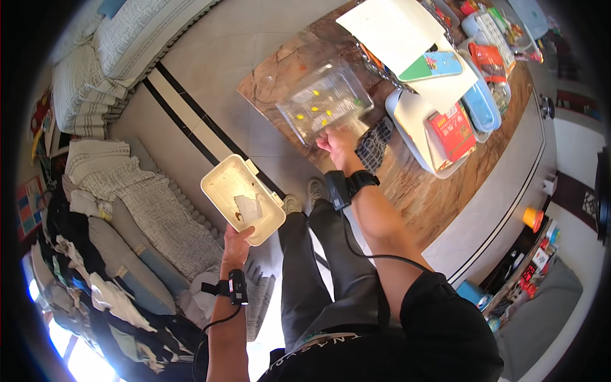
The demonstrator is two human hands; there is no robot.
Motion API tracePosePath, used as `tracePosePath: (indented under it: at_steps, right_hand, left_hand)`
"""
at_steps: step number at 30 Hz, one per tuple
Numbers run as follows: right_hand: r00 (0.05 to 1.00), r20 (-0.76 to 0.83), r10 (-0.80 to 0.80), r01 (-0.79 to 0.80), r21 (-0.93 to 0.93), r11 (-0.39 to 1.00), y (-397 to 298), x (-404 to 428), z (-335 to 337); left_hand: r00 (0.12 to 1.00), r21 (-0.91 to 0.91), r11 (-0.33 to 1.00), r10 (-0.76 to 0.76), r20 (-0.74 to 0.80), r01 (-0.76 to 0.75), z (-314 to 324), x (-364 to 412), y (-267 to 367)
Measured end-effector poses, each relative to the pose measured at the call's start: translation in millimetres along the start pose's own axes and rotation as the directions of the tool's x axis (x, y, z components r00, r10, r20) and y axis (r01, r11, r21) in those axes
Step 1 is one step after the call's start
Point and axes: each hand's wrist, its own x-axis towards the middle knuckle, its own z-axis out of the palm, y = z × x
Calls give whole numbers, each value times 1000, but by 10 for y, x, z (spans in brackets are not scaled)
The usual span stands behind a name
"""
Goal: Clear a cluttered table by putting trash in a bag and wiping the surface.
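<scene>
My left hand (237,245) holds a cream plastic box (229,177) by its near end, thumb over the rim. The box is lidless and has two side tabs. A crumpled white paper scrap (248,208) and dark bits lie inside it. My right hand (338,142), slightly blurred, is at the near edge of a clear plastic tray (353,81) on the table. Its fingers are curled, and whether they pinch something is hidden. Several small yellow pieces (314,109) show in the tray. Beside my right wrist lies a dark patterned cloth (375,145).
The brown marbled table (415,205) carries a white bin (396,112) with a red box (452,132), a blue container (481,106) and white sheets (389,33). A sofa with grey covers (143,205) stands at left. Cables run along both forearms.
</scene>
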Motion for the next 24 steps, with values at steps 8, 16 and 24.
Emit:
tracePosePath:
  at_steps: [8, 16, 24]
  right_hand:
    - [867, 432, -248, 216, 124, 969, -31, -1239, 167]
    - [802, 500, -328, 248, 222, 943, -110, -1663, 249]
    - [831, 444, -335, 254, 234, 939, -157, -1804, 60]
  left_hand:
    - [1000, 119, 993, 25, -3, -25, -181, -45, 465]
    - [999, 165, 986, 20, 49, -28, -247, -83, 623]
    - [993, 168, 986, -1, 121, -19, -94, -94, 507]
